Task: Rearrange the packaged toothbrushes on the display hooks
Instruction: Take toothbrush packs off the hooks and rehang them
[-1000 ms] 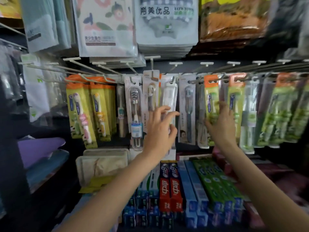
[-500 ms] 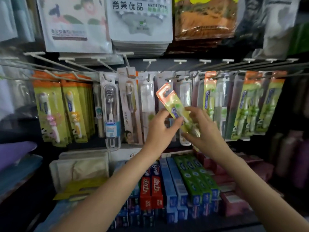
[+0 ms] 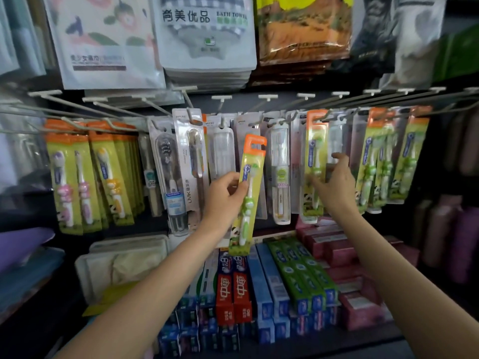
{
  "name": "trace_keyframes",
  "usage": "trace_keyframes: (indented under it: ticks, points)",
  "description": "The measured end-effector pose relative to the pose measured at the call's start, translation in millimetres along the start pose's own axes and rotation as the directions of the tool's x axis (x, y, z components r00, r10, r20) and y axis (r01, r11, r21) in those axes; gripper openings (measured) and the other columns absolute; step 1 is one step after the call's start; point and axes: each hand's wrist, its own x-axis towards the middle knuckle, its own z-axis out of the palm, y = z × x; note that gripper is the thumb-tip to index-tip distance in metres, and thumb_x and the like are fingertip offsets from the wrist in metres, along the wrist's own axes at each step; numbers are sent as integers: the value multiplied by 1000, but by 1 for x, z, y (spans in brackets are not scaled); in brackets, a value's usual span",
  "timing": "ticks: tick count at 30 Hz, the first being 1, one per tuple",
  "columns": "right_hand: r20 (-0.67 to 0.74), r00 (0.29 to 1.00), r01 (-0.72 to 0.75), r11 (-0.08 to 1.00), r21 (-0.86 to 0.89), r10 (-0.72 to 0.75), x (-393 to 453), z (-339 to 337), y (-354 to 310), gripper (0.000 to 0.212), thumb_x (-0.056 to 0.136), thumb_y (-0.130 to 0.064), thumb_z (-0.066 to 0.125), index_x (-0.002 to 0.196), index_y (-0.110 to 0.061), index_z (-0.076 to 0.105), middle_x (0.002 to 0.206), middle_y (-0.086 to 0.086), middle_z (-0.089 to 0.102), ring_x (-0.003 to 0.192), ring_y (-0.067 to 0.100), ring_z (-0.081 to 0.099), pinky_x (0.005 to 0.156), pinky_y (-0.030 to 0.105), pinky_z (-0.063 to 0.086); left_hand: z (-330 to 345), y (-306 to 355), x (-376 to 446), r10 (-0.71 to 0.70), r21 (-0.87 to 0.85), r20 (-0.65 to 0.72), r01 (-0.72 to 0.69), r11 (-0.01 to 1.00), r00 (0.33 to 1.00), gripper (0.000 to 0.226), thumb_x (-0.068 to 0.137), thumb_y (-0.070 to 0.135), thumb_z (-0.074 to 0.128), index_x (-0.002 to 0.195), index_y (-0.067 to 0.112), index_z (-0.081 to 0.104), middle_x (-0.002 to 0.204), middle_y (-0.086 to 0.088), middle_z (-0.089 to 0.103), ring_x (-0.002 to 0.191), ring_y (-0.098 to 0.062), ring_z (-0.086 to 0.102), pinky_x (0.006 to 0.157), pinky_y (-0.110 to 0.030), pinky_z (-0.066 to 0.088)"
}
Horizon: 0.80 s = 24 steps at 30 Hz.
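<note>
Left hand point(image 3: 225, 193) pinching a green-and-orange carded child's toothbrush pack point(image 3: 248, 195), off the hooks, at centre. At three o'clock, right hand point(image 3: 334, 182), fingers spread, touching a matching hung pack point(image 3: 314, 161). Risk: a nudge unhooking it, dropping onto toothpaste boxes point(image 3: 272, 294) at six o'clock.

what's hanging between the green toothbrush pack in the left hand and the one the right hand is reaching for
In the head view, a clear-cased white toothbrush pack hangs between the pack in the left hand and the hooked green pack at the right hand.
</note>
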Motion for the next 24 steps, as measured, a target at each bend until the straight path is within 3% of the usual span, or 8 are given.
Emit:
trace_keyframes:
  ticks: [2, 3, 8, 13, 15, 17, 20, 24]
  points:
    - [-51, 998, 37, 999, 15, -37, -2, -1, -1, 52, 88, -13, 60, 133, -11, 34, 109, 15, 54, 77, 19, 52, 61, 17, 40, -2, 0, 1, -7, -24, 10, 7, 1000, 1000, 13, 92, 9, 53, 95, 9, 65, 81, 7, 64, 70, 6, 57, 64, -5, 42]
    - [-75, 995, 67, 998, 0, -67, -4, -4, -2, 50, 88, -10, 58, 133, -12, 36, 107, 12, 52, 74, 18, 49, 58, 19, 37, -2, 0, 0, -3, -28, 13, 4, 1000, 1000, 13, 92, 9, 53, 96, 9, 65, 82, 9, 64, 69, 9, 57, 64, -5, 42]
    - [15, 982, 188, 946, -264, -191, -8, -26, -10, 50, 82, -3, 57, 129, -17, 47, 112, 14, 50, 91, 33, 52, 80, 45, 44, -5, 0, -5, -1, -27, 8, 1, 1000, 1000, 13, 91, 10, 54, 98, 10, 65, 84, 10, 65, 74, 7, 59, 69, -8, 45]
    - [-106, 966, 232, 972, -37, -235, -41, -24, -32, 38, 81, -6, 60, 116, -9, 48, 105, 9, 57, 79, 20, 51, 60, 27, 34, -30, -1, -24, 23, -48, -122, -29, 998, 992, 12, 93, 9, 50, 93, 15, 60, 82, 4, 63, 73, 0, 59, 67, -13, 47]
    - [-49, 957, 290, 955, 61, -287, -62, -9, -47, 39, 81, -6, 62, 117, -10, 47, 103, 3, 56, 77, 15, 50, 55, 17, 33, -47, -5, -30, 23, -35, -211, -31, 999, 977, 11, 94, 11, 49, 94, 12, 60, 84, -8, 63, 76, -15, 60, 68, -23, 47]
    - [60, 921, 375, 917, 135, -385, -77, 11, -67, 45, 79, -3, 63, 120, -10, 46, 105, 1, 55, 80, 13, 51, 58, 11, 36, -71, -10, -34, 1, -19, -287, -7, 1000, 958, 13, 95, 13, 47, 97, 9, 59, 81, -9, 60, 71, -14, 56, 64, -19, 44]
    - [241, 824, 463, 854, 236, -513, -88, 45, -98, 51, 81, -4, 63, 126, -13, 43, 113, 4, 55, 88, 15, 55, 67, 24, 44, -115, -17, -38, -38, -14, -412, 35, 999, 910, 12, 95, 11, 47, 88, 16, 55, 74, 1, 52, 62, 1, 47, 58, -11, 37]
    - [355, 702, 535, 786, 308, -617, -100, 88, -132, 56, 83, -8, 64, 133, -14, 40, 119, 10, 56, 96, 28, 59, 72, 36, 48, -174, -33, -43, -139, -86, -641, 109, 990, 755, 8, 93, 3, 48, 98, 10, 50, 82, 3, 56, 70, -1, 52, 66, -14, 41]
